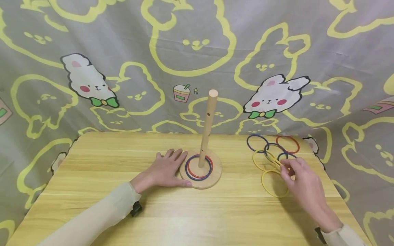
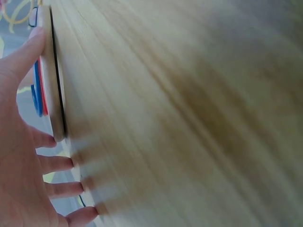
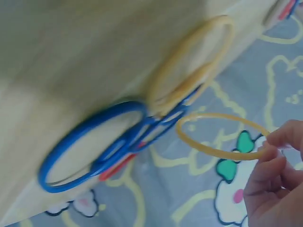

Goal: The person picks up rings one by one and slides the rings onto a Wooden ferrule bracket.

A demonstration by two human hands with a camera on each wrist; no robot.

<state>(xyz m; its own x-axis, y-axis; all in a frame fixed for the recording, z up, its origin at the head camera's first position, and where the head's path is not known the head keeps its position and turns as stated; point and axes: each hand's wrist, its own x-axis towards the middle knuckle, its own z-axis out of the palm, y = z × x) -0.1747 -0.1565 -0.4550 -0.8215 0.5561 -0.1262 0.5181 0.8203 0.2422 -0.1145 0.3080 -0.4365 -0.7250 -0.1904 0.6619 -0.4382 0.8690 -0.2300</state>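
A wooden stand has a round base (image 1: pixel 216 174) and an upright post (image 1: pixel 207 130). Around the foot of the post lie a blue ring (image 1: pixel 197 179) and a red ring (image 1: pixel 212 164). My left hand (image 1: pixel 166 169) rests at the base's left side with fingers spread, its thumb on the rim. Over at the right, my right hand (image 1: pixel 306 182) pinches a yellow ring (image 3: pixel 218 154) between thumb and fingertips. That ring is held above the other rings, tilted, its near edge hidden by the fingers.
Beneath and beside my right hand, several loose rings overlap on the wooden table (image 1: pixel 234 218): blue ones (image 1: pixel 247 140), a red one (image 1: pixel 299 146) and yellow ones (image 1: pixel 262 182). A grey patterned cloth (image 1: pixel 129 34) hangs behind the table and along its sides.
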